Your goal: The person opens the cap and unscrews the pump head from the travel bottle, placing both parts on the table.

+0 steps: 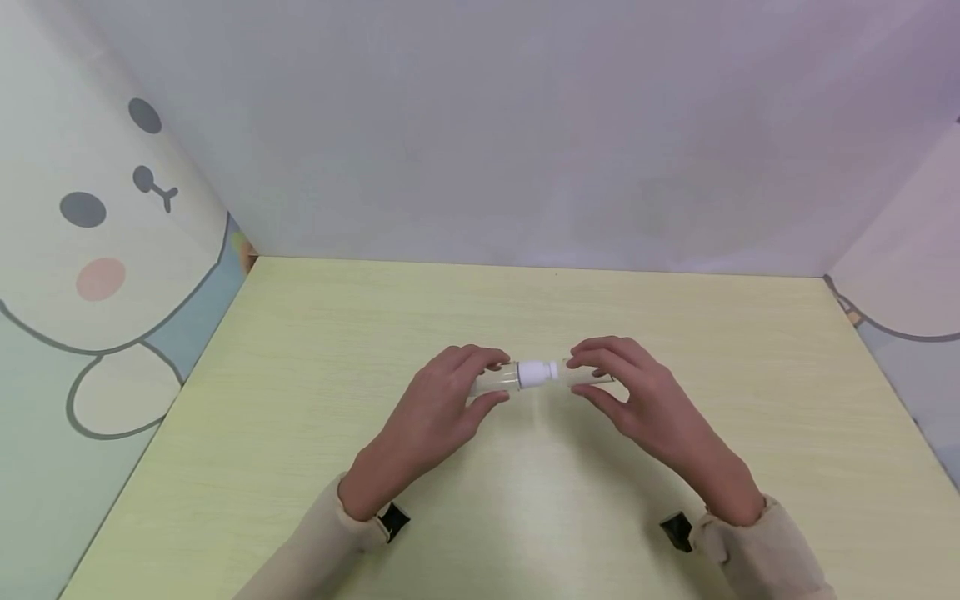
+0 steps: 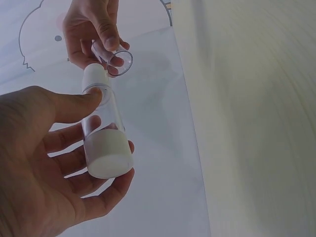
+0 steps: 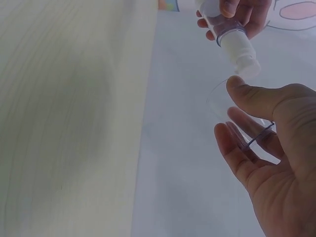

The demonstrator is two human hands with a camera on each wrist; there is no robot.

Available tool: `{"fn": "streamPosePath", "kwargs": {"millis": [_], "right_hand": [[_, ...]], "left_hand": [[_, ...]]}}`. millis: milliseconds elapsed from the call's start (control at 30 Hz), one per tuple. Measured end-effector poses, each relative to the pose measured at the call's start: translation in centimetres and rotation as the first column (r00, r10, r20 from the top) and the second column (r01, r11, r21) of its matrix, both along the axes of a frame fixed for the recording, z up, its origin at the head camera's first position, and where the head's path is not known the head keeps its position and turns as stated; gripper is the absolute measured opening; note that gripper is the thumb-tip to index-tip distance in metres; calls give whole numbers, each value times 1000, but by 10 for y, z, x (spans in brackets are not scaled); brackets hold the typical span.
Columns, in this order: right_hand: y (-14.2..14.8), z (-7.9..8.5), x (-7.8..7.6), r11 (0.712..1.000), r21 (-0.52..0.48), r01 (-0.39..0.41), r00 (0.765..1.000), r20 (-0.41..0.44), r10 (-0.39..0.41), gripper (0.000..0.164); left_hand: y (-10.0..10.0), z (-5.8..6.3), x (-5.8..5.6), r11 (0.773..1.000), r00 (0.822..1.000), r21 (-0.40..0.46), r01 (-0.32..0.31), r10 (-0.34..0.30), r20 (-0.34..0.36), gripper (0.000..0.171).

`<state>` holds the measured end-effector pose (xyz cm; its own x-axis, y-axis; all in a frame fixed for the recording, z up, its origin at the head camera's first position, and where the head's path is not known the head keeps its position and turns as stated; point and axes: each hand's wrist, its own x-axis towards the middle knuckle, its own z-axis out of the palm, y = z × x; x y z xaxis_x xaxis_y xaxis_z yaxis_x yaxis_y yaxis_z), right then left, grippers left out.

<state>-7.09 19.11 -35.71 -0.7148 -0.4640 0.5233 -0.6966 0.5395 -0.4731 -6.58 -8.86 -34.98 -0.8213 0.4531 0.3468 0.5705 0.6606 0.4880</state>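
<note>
My left hand (image 1: 442,408) grips a small pump bottle, thumb on one side and fingers curled round the other. The bottle (image 2: 106,116) has a clear body, a white base (image 2: 109,160) and a white pump head (image 1: 534,373) that points toward my right hand (image 1: 637,396). Between its thumb and fingers, that hand pinches a clear, hollow cap (image 2: 122,63). The cap's open rim faces the pump head, close to its tip. Both pieces are held sideways above the table, roughly in line. In the right wrist view, fingers show through the cap's transparent wall.
A pale wooden table (image 1: 315,333) lies under both hands. A plain greyish wall (image 1: 525,133) rises at its back edge. Panels with cartoon drawings (image 1: 97,250) stand along the sides. Small black devices (image 1: 393,522) sit at both sleeve cuffs.
</note>
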Motion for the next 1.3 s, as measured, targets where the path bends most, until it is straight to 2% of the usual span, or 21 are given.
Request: {"fn": "streamPosePath", "kwargs": {"millis": [367,533,900,1300], "right_hand": [[2,-4,-5,988,141,60,991,-127,-42,48],[4,-8,-7,982,176,74,989,-141,-49,45],[11,-15,-8,947,301,113,993,-72,-96,38],[19,-23,-11,909,401,117,991,14,-134,32]], "left_hand": [[-2,-1,-1,1000,1000,12,-3,3,-3,39],[-2,-1,-1,1000,1000,13,-4,4,-1,39],[-2,-1,0,1000,1000,18,0,0,4,39],[-4,-1,0,1000,1000,8,-6,6,-5,39]]}}
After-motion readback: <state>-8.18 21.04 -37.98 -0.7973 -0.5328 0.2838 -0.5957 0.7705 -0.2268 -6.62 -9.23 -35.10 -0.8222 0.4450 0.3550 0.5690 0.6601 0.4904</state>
